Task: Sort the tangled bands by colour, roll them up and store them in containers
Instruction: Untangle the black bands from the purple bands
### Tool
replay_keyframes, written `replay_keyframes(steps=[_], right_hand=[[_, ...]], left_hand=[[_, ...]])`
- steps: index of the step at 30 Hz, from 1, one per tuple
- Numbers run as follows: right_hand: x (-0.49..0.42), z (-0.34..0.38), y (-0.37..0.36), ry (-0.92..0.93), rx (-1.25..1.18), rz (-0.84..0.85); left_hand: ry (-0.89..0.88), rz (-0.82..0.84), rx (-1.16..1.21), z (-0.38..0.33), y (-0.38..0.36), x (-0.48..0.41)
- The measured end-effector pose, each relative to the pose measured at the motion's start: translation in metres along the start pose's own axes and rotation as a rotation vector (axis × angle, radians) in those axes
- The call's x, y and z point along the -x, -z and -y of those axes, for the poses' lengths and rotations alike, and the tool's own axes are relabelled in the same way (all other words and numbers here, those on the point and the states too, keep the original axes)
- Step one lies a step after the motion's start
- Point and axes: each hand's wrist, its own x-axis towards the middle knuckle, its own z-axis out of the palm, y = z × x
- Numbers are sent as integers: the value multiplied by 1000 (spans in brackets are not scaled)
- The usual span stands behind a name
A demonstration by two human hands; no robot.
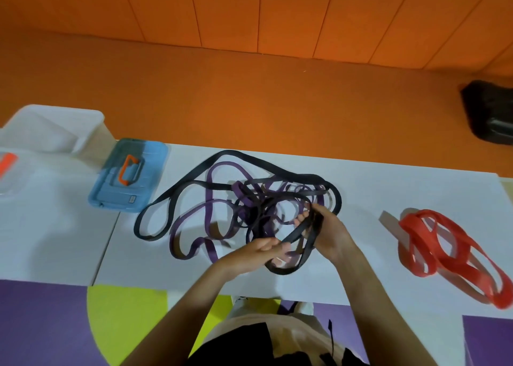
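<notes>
**Q:** Where is the work located, and how are the hands set?

**A:** The tangle of black and purple bands is spread across the middle of the white table. A black band is raised at the near edge of it. The left hand is closed around one run of this band. The right hand is curled around several black strands just beside it. Neither hand is spread flat.

**Q:** How is the black band best freed?

**A:** A single strand is to be followed along its length, not pulled. Slack is fed from one hand to the other. Each crossing with the purple band is lifted over rather than dragged through. A hard pull is judged likely to tighten the knot at the centre.

**Q:** Where is the freed band to be laid?

**A:** It is best laid apart from the tangle, as the red bands are laid at the right end, well clear. No band is yet rolled. The blue container at the left is lidded, and the clear containers are placed beyond it.
</notes>
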Motion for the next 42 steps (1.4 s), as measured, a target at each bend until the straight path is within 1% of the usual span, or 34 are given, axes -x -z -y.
replay_keyframes(steps=[1,4,6,8,9,11,12,13,15,17,18,19,20,22,24,26,28,29,30,33,36,38,40,42], right_hand=[[-3,3,2,8,-34,-14],[-10,12,1,80,-159,-67],[-19,17,2,140,-219,-130],[-32,22,0,181,-251,-162],[-39,24,-3,189,-241,-166],[-54,23,-8,181,-127,-198],[-62,22,-8,146,-11,-238],[-69,20,-5,102,138,-273],[-81,13,5,43,481,-265],[-84,9,16,21,843,-204],[-84,8,21,40,987,-192],[-83,6,26,65,1066,-199],[-82,4,32,95,1091,-231],[-75,2,45,168,1090,-335],[-68,0,61,222,990,-410],[-65,0,77,270,932,-529],[-67,2,91,238,841,-656],[-68,1,96,187,787,-680],[-71,0,100,120,736,-667],[-75,-4,101,-36,669,-514],[-82,-5,97,-57,697,-411],[-87,-5,96,-35,650,-423],[-91,-5,99,-31,529,-455],[-96,-4,102,-45,411,-477]], left_hand=[[0,-79,11,5,6,-4],[2,-434,60,22,28,-22],[9,-666,24,34,46,-31],[92,-781,15,41,62,-35],[139,-808,-34,45,69,-37],[233,-807,-71,46,74,-38],[230,-805,-109,45,76,-38],[244,-793,-124,44,77,-41],[253,-735,-24,42,76,-51],[205,-698,50,37,73,-60],[187,-685,57,33,71,-64],[173,-682,32,29,69,-68],[152,-694,30,25,68,-74],[146,-692,26,17,67,-83],[165,-703,-47,9,65,-91],[173,-725,-98,5,63,-98],[195,-776,-143,3,58,-101],[196,-806,-162,4,56,-103],[188,-831,-173,6,54,-105],[145,-863,-117,12,48,-103],[134,-860,16,17,45,-92],[140,-853,43,20,43,-82],[130,-857,8,24,41,-72],[116,-891,52,25,35,-61]])
